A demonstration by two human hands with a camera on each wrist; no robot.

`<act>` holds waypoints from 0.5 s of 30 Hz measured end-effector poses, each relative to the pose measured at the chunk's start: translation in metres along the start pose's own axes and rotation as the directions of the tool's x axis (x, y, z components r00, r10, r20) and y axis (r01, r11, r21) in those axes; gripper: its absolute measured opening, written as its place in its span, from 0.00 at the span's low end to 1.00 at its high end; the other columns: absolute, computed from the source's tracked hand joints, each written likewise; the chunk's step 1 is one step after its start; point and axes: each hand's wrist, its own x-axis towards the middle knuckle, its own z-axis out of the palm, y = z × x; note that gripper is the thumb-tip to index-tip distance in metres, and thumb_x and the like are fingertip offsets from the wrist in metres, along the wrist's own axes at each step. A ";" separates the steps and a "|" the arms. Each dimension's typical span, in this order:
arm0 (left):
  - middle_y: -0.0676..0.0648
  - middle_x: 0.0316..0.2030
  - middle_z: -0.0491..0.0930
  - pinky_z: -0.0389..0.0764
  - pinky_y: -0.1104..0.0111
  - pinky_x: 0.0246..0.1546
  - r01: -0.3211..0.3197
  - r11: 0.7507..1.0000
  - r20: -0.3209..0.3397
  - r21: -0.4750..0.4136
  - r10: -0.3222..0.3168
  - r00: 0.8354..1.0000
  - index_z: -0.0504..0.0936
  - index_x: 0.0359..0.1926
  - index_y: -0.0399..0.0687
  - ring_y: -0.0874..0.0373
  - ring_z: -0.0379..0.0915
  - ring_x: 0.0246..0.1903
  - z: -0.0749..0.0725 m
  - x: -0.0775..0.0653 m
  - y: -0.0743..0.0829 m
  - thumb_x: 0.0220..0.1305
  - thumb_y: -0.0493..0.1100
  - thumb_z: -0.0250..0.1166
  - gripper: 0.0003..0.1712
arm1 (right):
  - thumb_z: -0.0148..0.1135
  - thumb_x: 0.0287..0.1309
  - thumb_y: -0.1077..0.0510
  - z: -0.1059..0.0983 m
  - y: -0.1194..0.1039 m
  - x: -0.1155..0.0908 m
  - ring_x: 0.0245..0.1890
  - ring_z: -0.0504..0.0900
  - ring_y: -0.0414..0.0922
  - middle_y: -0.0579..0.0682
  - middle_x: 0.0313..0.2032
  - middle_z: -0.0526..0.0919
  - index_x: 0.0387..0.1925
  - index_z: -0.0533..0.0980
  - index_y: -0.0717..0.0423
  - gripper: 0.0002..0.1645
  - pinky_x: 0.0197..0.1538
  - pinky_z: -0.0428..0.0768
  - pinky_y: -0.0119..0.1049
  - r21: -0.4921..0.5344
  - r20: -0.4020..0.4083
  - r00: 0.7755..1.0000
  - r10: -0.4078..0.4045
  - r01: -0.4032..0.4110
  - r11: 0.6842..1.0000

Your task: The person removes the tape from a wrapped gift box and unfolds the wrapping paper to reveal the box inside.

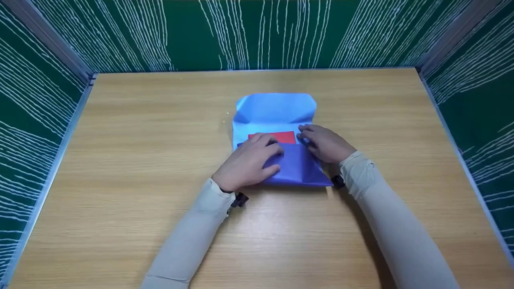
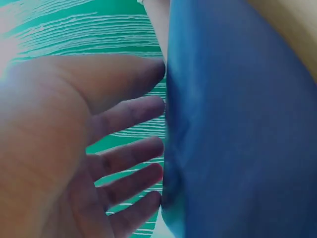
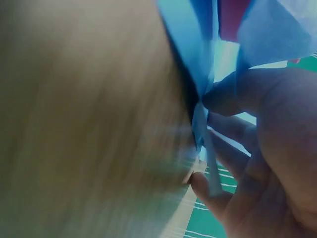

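A blue paper envelope [image 1: 295,162] lies on the table with its lighter blue flap [image 1: 277,108] spread toward the back. Part of a red card [image 1: 283,137] shows above the front pocket; the rest is hidden inside. My left hand [image 1: 253,160] rests its fingertips on the pocket's left part, fingers spread and slightly bent. In the left wrist view those fingertips meet the blue paper [image 2: 237,119] with nothing gripped. At the envelope's right side edge is my right hand [image 1: 325,142]. The right wrist view shows its thumb [image 3: 230,96] and fingers pinching the folded blue edge.
The wooden table [image 1: 140,140] spreads around the envelope on all sides. Green panels with white streaks [image 1: 257,36] stand along the back and both sides. Small pale specks lie left of the flap. A dark wrist strap with a camera [image 1: 239,200] sits beneath the left wrist.
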 end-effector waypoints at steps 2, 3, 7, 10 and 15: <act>0.49 0.61 0.75 0.69 0.60 0.68 0.050 0.996 -0.004 -0.075 -0.050 0.999 0.82 0.61 0.52 0.53 0.68 0.64 -0.005 0.003 -0.010 0.73 0.55 0.61 0.22 | 0.61 0.67 0.67 0.001 -0.003 0.001 0.72 0.67 0.63 0.63 0.73 0.69 0.61 0.77 0.63 0.22 0.73 0.66 0.57 -0.013 -0.013 1.000 0.001 -0.001 1.000; 0.49 0.61 0.76 0.70 0.60 0.67 0.083 0.989 -0.010 -0.125 -0.085 0.996 0.81 0.61 0.52 0.53 0.69 0.63 -0.008 0.006 -0.016 0.74 0.54 0.61 0.21 | 0.62 0.66 0.67 0.001 -0.004 0.001 0.72 0.68 0.63 0.63 0.72 0.69 0.60 0.77 0.63 0.21 0.72 0.66 0.58 -0.018 -0.019 1.000 0.004 -0.005 1.000; 0.50 0.61 0.77 0.73 0.60 0.66 0.225 0.941 0.003 -0.251 -0.232 0.973 0.79 0.62 0.51 0.55 0.72 0.62 -0.011 0.019 -0.047 0.78 0.49 0.55 0.18 | 0.64 0.65 0.68 0.003 -0.011 0.003 0.70 0.70 0.63 0.63 0.70 0.72 0.55 0.78 0.63 0.17 0.71 0.69 0.57 -0.055 -0.046 0.999 0.010 -0.013 0.998; 0.50 0.63 0.76 0.71 0.59 0.68 0.280 0.926 0.047 -0.254 -0.277 0.960 0.77 0.64 0.50 0.55 0.71 0.64 -0.009 0.030 -0.063 0.81 0.47 0.51 0.18 | 0.62 0.66 0.69 0.004 -0.014 0.004 0.70 0.71 0.62 0.64 0.69 0.73 0.54 0.79 0.62 0.15 0.70 0.70 0.57 -0.085 -0.055 0.998 0.013 -0.018 0.996; 0.50 0.65 0.75 0.69 0.60 0.70 0.301 0.907 0.048 -0.294 -0.301 0.953 0.77 0.65 0.50 0.56 0.69 0.66 -0.007 0.040 -0.078 0.82 0.47 0.47 0.20 | 0.60 0.68 0.68 0.005 -0.015 0.004 0.70 0.70 0.61 0.63 0.69 0.73 0.56 0.79 0.62 0.16 0.70 0.70 0.57 -0.087 -0.045 0.998 0.032 -0.036 0.996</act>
